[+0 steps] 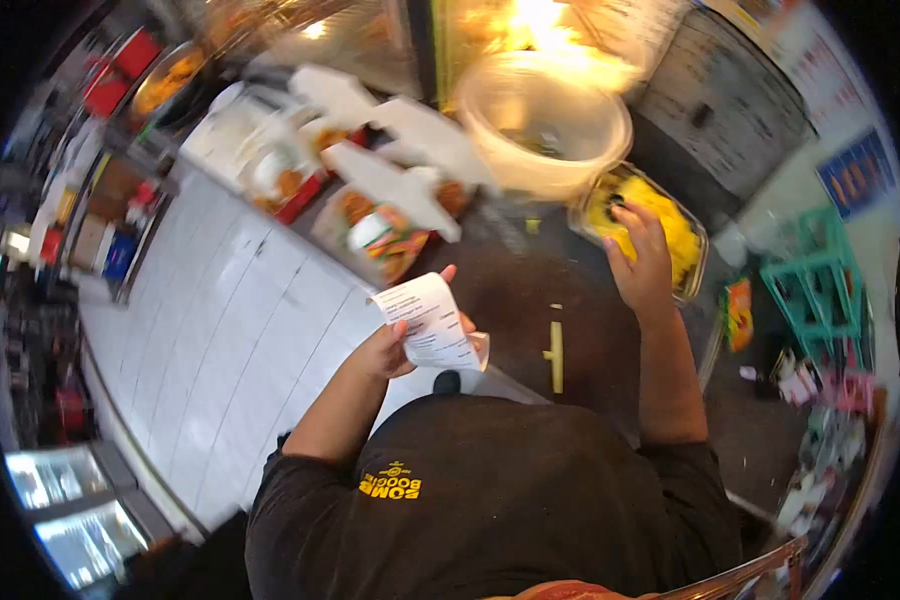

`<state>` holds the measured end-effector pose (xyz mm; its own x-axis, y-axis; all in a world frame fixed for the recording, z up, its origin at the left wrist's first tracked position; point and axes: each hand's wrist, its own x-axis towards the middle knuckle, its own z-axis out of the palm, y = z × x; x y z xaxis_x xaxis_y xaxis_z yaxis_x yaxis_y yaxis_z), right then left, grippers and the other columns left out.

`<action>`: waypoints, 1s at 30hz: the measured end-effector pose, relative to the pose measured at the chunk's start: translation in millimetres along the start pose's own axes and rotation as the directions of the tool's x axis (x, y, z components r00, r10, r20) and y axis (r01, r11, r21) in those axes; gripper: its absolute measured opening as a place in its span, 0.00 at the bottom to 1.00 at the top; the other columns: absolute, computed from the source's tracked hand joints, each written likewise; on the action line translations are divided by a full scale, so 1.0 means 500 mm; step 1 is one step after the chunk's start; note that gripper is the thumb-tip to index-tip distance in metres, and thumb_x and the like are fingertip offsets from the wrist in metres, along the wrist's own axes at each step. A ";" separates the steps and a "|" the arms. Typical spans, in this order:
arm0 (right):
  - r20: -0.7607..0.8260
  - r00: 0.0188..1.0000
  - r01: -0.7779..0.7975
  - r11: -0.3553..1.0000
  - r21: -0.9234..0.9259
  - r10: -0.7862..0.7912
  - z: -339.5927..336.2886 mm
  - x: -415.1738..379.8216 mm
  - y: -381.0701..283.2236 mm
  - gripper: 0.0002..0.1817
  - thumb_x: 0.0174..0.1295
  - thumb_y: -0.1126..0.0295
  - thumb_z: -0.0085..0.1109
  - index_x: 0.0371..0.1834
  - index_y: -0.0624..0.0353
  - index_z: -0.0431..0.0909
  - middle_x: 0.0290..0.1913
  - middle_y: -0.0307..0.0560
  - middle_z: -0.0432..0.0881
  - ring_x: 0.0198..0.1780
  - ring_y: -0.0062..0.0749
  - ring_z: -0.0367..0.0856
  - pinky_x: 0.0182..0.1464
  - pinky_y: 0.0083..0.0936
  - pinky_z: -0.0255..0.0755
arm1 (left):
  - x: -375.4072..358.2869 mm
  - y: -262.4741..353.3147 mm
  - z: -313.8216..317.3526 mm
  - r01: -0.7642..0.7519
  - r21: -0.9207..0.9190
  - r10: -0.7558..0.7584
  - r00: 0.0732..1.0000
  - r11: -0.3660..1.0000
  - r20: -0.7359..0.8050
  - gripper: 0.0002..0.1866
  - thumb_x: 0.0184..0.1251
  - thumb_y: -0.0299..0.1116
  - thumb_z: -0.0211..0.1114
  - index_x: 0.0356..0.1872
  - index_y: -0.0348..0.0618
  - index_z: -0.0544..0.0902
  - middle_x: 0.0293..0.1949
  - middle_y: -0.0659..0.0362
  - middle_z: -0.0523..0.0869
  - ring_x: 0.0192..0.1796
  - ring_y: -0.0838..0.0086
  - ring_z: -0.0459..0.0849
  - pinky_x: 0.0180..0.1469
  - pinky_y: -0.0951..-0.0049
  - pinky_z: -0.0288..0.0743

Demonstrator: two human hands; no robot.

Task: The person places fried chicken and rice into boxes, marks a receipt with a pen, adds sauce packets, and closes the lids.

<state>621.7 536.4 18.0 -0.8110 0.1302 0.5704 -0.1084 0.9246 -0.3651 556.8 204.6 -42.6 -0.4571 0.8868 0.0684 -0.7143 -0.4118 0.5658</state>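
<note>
My left hand (385, 350) is closed on a printed paper receipt (425, 318), its thumb on the near face and fingertips showing behind. The lower end of the paper curls up. My right hand (645, 262) is over a rectangular tray (692, 285) of bright yellow contents (678, 235), too blurred to name. Its thumb and fingers are apart and bent toward the tray; I see nothing held. Beyond the receipt sits an open box of food (385, 245) with a white mound and greens.
More open food boxes (280, 180) line the counter. A large translucent tub (545, 130) stands behind the tray. To the right are a teal plastic rack (820, 285) and a yellow packet (738, 315). A strip of yellow tape (556, 357) marks the dark counter; white tiled floor (210, 300) lies left.
</note>
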 end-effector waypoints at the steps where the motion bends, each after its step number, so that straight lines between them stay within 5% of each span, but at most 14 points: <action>1: -0.012 0.997 -0.081 0.996 -0.030 0.080 -0.052 -0.066 0.061 0.18 0.56 0.65 0.59 0.48 0.61 0.76 0.53 0.56 0.73 0.56 0.50 0.72 0.58 0.36 0.66 | 0.038 -0.030 0.017 0.050 -0.016 -0.049 0.997 0.999 0.055 0.55 0.50 0.59 0.67 0.73 0.54 0.42 0.51 0.41 0.76 0.55 0.46 0.76 0.59 0.46 0.66; 6: 0.033 0.912 -0.393 0.895 -0.212 0.409 -0.319 -0.382 0.285 0.13 0.55 0.67 0.58 0.41 0.61 0.78 0.48 0.50 0.76 0.51 0.46 0.74 0.53 0.36 0.69 | 0.244 -0.219 0.147 0.224 -0.044 -0.209 0.953 0.974 0.220 0.52 0.53 0.59 0.65 0.72 0.53 0.43 0.52 0.40 0.75 0.56 0.47 0.76 0.59 0.45 0.67; 11: -0.219 0.826 -0.563 0.781 -0.273 0.519 -0.519 -0.590 0.555 0.12 0.54 0.68 0.58 0.39 0.61 0.79 0.44 0.50 0.77 0.49 0.46 0.75 0.52 0.36 0.69 | 0.406 -0.426 0.297 0.294 -0.014 -0.284 0.932 0.956 0.225 0.54 0.50 0.56 0.69 0.71 0.47 0.46 0.51 0.40 0.76 0.55 0.48 0.77 0.58 0.43 0.68; 15: -0.332 0.730 -0.672 0.715 -0.192 0.597 -0.585 -0.596 0.776 0.12 0.55 0.67 0.58 0.40 0.61 0.79 0.45 0.55 0.77 0.49 0.47 0.75 0.53 0.39 0.67 | 0.442 -0.510 0.356 0.269 0.027 -0.269 0.943 0.963 0.195 0.52 0.54 0.58 0.62 0.71 0.43 0.45 0.49 0.40 0.76 0.54 0.48 0.77 0.58 0.42 0.66; 20: -0.399 0.649 -0.751 0.464 -0.469 0.648 -0.627 -0.495 1.046 0.18 0.56 0.60 0.56 0.46 0.59 0.77 0.44 0.55 0.78 0.48 0.49 0.76 0.55 0.42 0.66 | 0.455 -0.555 0.405 0.212 0.103 -0.214 0.977 0.972 0.012 0.52 0.52 0.59 0.64 0.70 0.40 0.47 0.48 0.39 0.77 0.47 0.46 0.81 0.52 0.47 0.74; 22: -0.189 0.478 -0.796 0.333 -0.505 0.858 -0.646 -0.458 1.138 0.23 0.59 0.55 0.54 0.49 0.62 0.75 0.50 0.56 0.76 0.54 0.47 0.73 0.56 0.41 0.66 | 0.461 -0.551 0.410 0.228 0.139 -0.234 0.972 0.964 0.028 0.52 0.51 0.59 0.66 0.70 0.43 0.48 0.48 0.40 0.77 0.53 0.49 0.78 0.55 0.49 0.72; 24: -0.149 0.379 -0.800 0.242 -0.549 0.913 -0.647 -0.443 1.203 0.27 0.58 0.52 0.53 0.53 0.62 0.74 0.55 0.56 0.75 0.58 0.45 0.72 0.57 0.42 0.66 | 0.463 -0.553 0.412 0.212 0.156 -0.209 0.977 0.965 -0.035 0.53 0.50 0.59 0.66 0.70 0.42 0.49 0.47 0.40 0.77 0.53 0.50 0.78 0.54 0.49 0.72; 27: -0.201 0.439 -0.739 0.225 -0.635 0.876 -0.611 -0.434 1.230 0.30 0.58 0.50 0.53 0.56 0.62 0.72 0.58 0.54 0.75 0.60 0.44 0.72 0.56 0.44 0.68 | 0.447 -0.554 0.401 0.152 0.219 -0.109 0.975 0.964 -0.195 0.53 0.50 0.61 0.65 0.69 0.39 0.51 0.45 0.42 0.78 0.48 0.51 0.80 0.51 0.49 0.74; 30: 0.019 0.112 -0.763 0.098 -0.639 0.994 -0.618 -0.401 1.265 0.24 0.59 0.55 0.54 0.56 0.56 0.73 0.56 0.52 0.76 0.58 0.46 0.74 0.53 0.37 0.73 | 0.440 -0.553 0.384 0.141 0.222 -0.080 0.962 0.965 -0.262 0.52 0.49 0.60 0.66 0.68 0.38 0.53 0.45 0.42 0.79 0.47 0.53 0.80 0.52 0.51 0.74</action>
<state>893.6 1205.8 -99.8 -0.2091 0.9266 -0.3127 0.9755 0.2200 -0.0002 755.7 553.7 -26.3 -0.5213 0.8307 -0.1952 -0.6357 -0.2255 0.7382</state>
